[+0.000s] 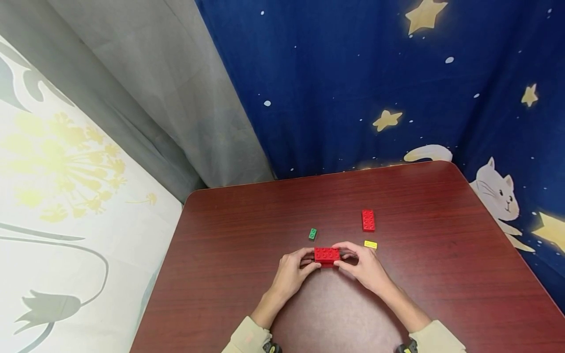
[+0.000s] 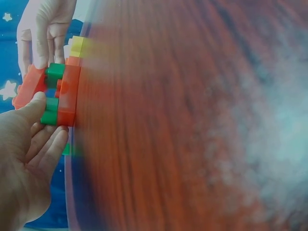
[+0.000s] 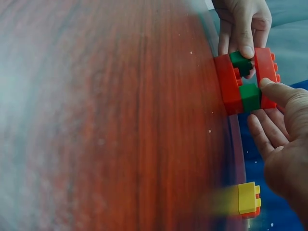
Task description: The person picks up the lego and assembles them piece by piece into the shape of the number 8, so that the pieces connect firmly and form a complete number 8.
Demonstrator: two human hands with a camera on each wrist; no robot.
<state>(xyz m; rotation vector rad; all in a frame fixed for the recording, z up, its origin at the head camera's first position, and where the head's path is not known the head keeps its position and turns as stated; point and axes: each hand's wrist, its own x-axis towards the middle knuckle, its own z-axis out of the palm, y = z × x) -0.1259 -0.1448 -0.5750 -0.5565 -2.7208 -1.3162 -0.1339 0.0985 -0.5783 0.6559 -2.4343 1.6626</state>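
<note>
Both hands hold a red brick with studs by its two ends, the left hand at one end and the right hand at the other. Below it, two green bricks stand on the ends of a lower red brick, with a gap between them. In the wrist views the upper red brick looks slightly tilted against the green ones. Whether it is pressed down on them, I cannot tell. Each thumb lies against the near side of the upper brick.
Beyond the hands lie a small green brick, another red brick and a small yellow brick, close to the right hand. The dark red wooden table ends at curtains behind and at the left.
</note>
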